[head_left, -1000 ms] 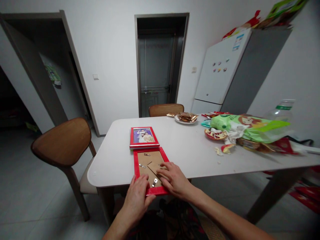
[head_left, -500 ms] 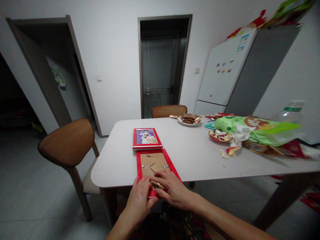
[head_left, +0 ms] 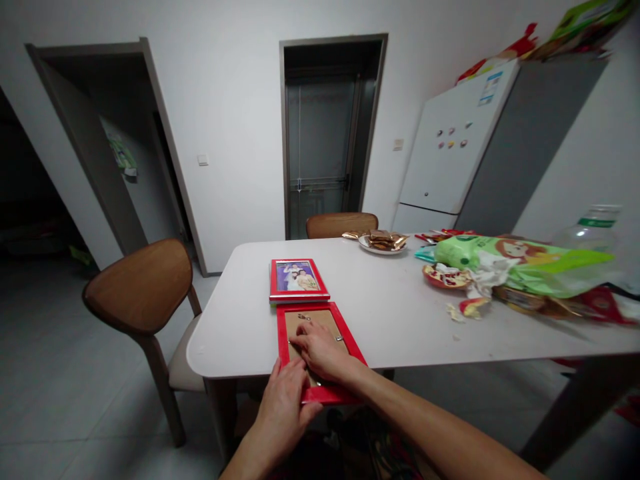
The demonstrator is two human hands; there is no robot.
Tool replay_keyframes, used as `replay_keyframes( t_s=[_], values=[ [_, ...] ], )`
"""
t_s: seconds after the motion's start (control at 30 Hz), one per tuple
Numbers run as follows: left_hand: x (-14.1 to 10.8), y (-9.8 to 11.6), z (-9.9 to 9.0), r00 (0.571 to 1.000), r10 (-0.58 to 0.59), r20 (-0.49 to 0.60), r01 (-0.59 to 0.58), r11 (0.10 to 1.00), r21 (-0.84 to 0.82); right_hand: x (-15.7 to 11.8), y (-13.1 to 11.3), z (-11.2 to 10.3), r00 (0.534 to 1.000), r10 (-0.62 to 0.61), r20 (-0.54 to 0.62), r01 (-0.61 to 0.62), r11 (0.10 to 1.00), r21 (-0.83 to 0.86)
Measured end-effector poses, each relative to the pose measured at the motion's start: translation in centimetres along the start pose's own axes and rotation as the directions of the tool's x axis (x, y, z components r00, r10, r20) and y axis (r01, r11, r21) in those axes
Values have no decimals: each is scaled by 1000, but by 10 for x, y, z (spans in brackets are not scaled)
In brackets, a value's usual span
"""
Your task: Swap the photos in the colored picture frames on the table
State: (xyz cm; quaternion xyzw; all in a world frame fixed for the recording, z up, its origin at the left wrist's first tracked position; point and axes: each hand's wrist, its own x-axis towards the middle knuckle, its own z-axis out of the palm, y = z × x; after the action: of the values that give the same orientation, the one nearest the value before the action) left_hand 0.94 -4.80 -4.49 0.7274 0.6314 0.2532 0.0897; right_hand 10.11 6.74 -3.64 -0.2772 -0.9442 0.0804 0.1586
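Observation:
A red picture frame (head_left: 353,351) lies face down at the table's near edge, its brown backing board (head_left: 325,322) upward. My left hand (head_left: 286,399) grips the frame's near left corner, thumb at the front edge and fingers over the top. My right hand (head_left: 315,347) reaches across the backing, with bent fingertips closed at the small metal clip (head_left: 291,342) on the left side. Another metal clip (head_left: 339,338) shows on the right side, and a hanger (head_left: 303,317) sits near the far end. Just beyond, a second red frame (head_left: 300,297) lies face up with a photo (head_left: 295,276).
Both frames rest on a white table (head_left: 240,320). To the right lie a green bag (head_left: 530,260), pomegranate pieces (head_left: 447,276), crumpled tissue and a clear jar (head_left: 590,230). A plate of wrapped snacks (head_left: 383,242) stands at the back. Wooden chairs (head_left: 143,287) stand left and behind.
My right hand has moved from the frame's near end up and left to the left clip. My left hand keeps its grip on the near left corner. The view has shifted slightly.

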Motion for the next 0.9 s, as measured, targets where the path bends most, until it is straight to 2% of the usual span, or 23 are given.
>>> replay_keyframes(
  t_s=[0.13, 0.23, 0.33, 0.53, 0.7, 0.8, 0.9],
  values=[
    [-2, -1, 1, 1000, -13, -1, 13, 1000, -1, 3, 10, 6, 997, 14, -71, -11, 999, 43],
    [-5, 1, 0, 999, -39, 27, 39, 999, 9, 16, 24, 8, 971, 202, -125, -193, 978, 81],
    [-8, 7, -5, 998, -58, 37, 58, 998, 5, 32, 37, 9, 912, 398, -94, -392, 916, 84],
    [-8, 17, -11, 989, -115, 96, 113, 993, 20, 51, 47, 18, 840, 534, -94, -529, 845, 75],
    [-8, 17, -11, 981, -143, 128, 134, 988, 77, 54, 50, 17, 816, 567, -112, -557, 823, 111],
    [-3, 22, -7, 977, -155, 146, 135, 981, 136, 47, 54, 11, 841, 526, -124, -505, 847, 164],
    [8, 31, 4, 978, -93, 185, 62, 983, 170, 35, 59, 5, 873, 468, -134, -437, 875, 210]
  ],
)
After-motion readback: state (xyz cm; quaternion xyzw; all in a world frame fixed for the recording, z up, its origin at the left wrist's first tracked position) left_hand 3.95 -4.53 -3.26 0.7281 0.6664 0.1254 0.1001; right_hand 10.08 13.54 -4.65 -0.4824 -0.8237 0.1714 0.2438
